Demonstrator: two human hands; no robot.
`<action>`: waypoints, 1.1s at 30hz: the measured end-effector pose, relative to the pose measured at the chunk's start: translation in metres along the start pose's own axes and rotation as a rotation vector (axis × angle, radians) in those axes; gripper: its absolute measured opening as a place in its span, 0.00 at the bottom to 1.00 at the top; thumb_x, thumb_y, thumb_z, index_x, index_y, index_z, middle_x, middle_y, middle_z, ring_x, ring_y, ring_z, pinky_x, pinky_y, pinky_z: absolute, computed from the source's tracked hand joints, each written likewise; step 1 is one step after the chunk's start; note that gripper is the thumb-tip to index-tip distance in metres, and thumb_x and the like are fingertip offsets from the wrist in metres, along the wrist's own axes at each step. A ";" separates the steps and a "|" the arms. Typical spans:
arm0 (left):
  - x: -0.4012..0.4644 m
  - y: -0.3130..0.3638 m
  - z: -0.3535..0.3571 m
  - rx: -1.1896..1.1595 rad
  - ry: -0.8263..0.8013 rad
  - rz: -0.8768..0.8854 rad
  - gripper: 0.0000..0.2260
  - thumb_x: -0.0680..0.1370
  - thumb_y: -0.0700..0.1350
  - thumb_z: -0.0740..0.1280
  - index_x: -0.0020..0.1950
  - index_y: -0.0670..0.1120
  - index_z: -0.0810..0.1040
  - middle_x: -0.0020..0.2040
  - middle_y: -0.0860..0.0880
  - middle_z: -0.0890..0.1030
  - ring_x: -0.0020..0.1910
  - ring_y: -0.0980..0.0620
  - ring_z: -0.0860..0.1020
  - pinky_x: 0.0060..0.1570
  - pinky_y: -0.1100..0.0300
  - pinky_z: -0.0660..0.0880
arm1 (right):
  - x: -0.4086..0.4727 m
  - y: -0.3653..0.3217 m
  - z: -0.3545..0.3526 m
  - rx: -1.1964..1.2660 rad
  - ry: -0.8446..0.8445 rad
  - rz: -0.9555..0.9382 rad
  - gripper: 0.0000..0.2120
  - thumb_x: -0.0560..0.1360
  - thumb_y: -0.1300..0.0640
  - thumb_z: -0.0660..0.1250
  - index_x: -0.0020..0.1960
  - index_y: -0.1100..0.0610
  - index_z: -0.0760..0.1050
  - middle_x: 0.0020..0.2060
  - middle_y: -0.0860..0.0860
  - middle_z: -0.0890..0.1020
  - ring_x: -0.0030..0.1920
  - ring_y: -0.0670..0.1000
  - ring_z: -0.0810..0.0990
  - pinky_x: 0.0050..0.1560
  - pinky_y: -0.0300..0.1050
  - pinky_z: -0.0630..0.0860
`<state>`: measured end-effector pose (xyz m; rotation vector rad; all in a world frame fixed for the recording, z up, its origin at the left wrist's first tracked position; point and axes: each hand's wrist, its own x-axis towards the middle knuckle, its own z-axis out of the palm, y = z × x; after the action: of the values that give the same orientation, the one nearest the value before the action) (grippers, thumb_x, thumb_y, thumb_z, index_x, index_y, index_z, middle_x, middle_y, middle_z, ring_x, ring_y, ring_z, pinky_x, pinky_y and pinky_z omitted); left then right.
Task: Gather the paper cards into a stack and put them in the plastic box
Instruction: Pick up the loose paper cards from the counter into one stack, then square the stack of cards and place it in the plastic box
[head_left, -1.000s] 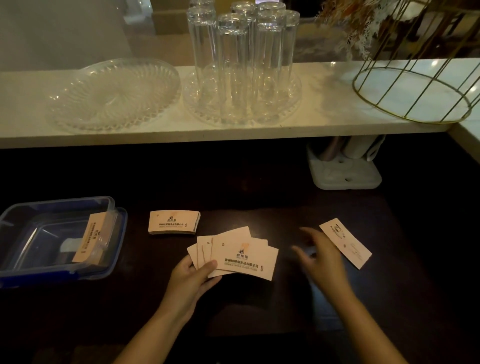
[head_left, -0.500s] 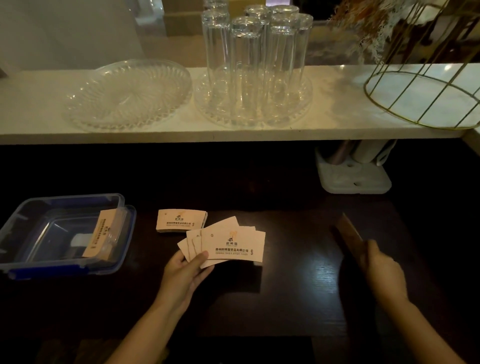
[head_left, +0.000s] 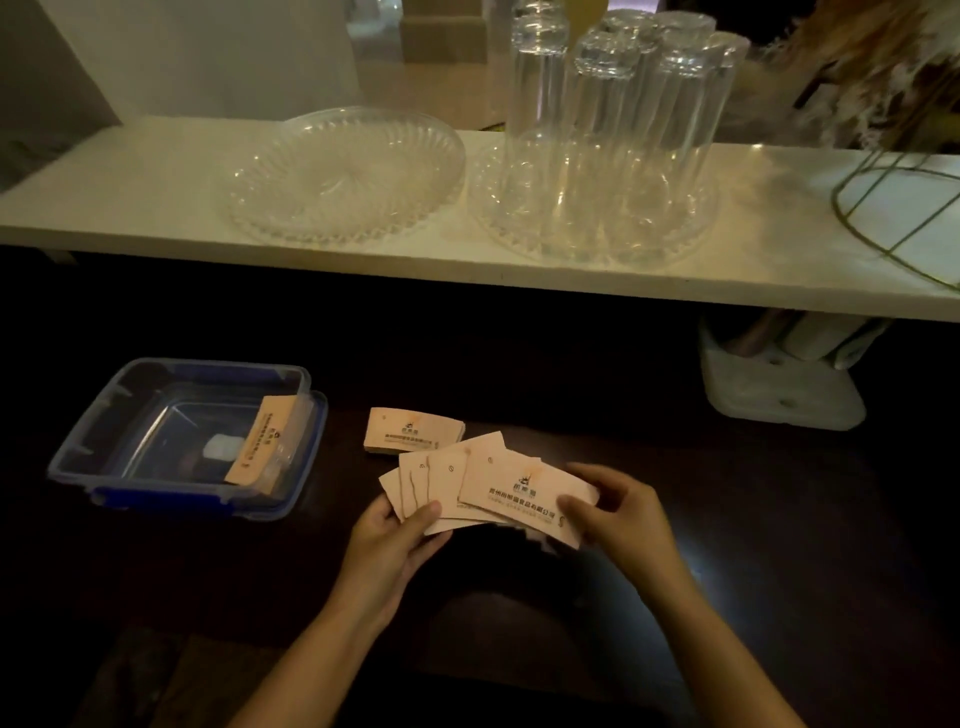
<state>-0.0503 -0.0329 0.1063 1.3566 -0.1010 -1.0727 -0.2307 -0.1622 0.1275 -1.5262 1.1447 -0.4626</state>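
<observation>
Now my left hand (head_left: 389, 540) pinches a fan of paper cards (head_left: 483, 486); my right hand (head_left: 615, 512) grips the top card's right edge. Judgement: square the fan by pushing inward, tapping edges flush on the bench (head_left: 727, 519). Beyond the left hand lies a small stack (head_left: 413, 431); farther left, the plastic box (head_left: 104, 457) holds cards (head_left: 262, 447). Print is Chinese, unreadable.

One plastic box (head_left: 130, 483); two glass plates (head_left: 291, 218); five upturned glasses (head_left: 602, 93) visible; two hands (head_left: 384, 545); about five fanned cards (head_left: 467, 483); one card stack (head_left: 413, 431).
</observation>
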 end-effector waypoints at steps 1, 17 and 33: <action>0.000 0.000 -0.002 -0.002 0.006 0.004 0.11 0.74 0.35 0.65 0.54 0.45 0.75 0.50 0.45 0.82 0.51 0.50 0.80 0.40 0.62 0.80 | 0.003 0.002 0.006 -0.035 0.013 0.004 0.20 0.69 0.65 0.71 0.59 0.55 0.75 0.43 0.47 0.80 0.43 0.48 0.81 0.34 0.36 0.80; 0.008 0.016 -0.051 0.089 0.014 -0.049 0.13 0.73 0.32 0.64 0.54 0.46 0.76 0.50 0.45 0.83 0.51 0.48 0.81 0.41 0.58 0.81 | 0.020 0.008 0.093 0.379 -0.233 0.208 0.22 0.72 0.66 0.66 0.61 0.47 0.71 0.52 0.54 0.80 0.49 0.54 0.83 0.45 0.53 0.82; 0.132 0.066 -0.046 0.784 0.056 0.001 0.15 0.75 0.37 0.65 0.61 0.39 0.75 0.59 0.40 0.79 0.58 0.44 0.77 0.53 0.56 0.74 | 0.111 -0.013 0.151 0.125 0.059 0.244 0.24 0.71 0.64 0.67 0.65 0.59 0.64 0.59 0.59 0.76 0.49 0.54 0.79 0.40 0.42 0.78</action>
<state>0.0876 -0.0977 0.0798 2.0799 -0.5222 -1.0313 -0.0556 -0.1777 0.0616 -1.2533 1.3043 -0.4076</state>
